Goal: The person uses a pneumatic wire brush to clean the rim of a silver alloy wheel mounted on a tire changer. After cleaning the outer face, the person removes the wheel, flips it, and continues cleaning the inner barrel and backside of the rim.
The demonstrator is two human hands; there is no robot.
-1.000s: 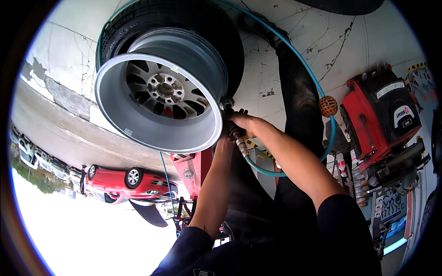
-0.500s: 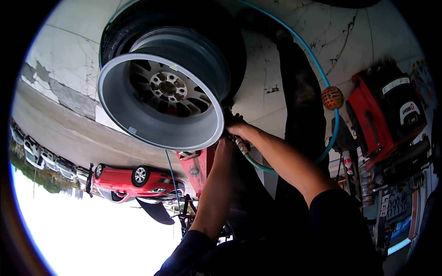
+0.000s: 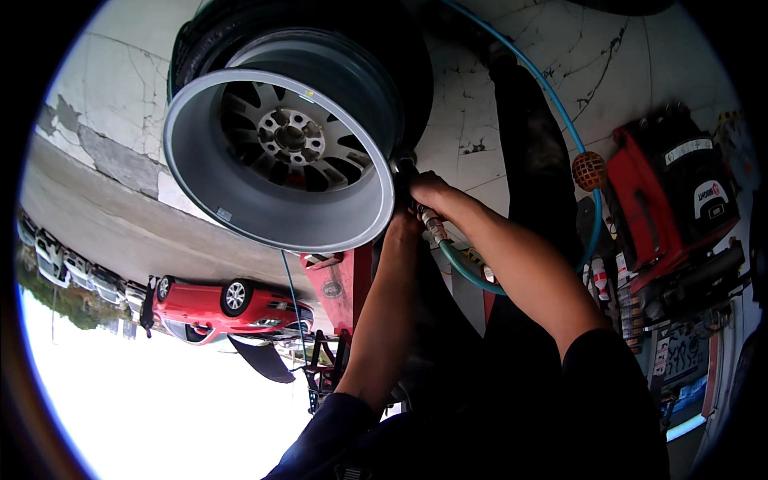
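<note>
While left hand [image 3: 406,225] and right hand [image 3: 430,189] grip the air tool [image 3: 406,166], fingers wrapped around its shaded body, the rim [image 3: 280,220] sits just left of them. Apparent step: tool work beside the rim; next move calls for steady alignment. Well right of the fingers, a machine [image 3: 646,220] carries printed labels [image 3: 712,200]; rim stickers [image 3: 225,214] are illegible.

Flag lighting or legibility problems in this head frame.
Head view, lower left: white sky blown out; head view, top: black rubber tyre largely sunk in shadow; head view, centre: bare left hand and bare right hand dim, grip unreadable; head view, corners: black fisheye vignette.
</note>
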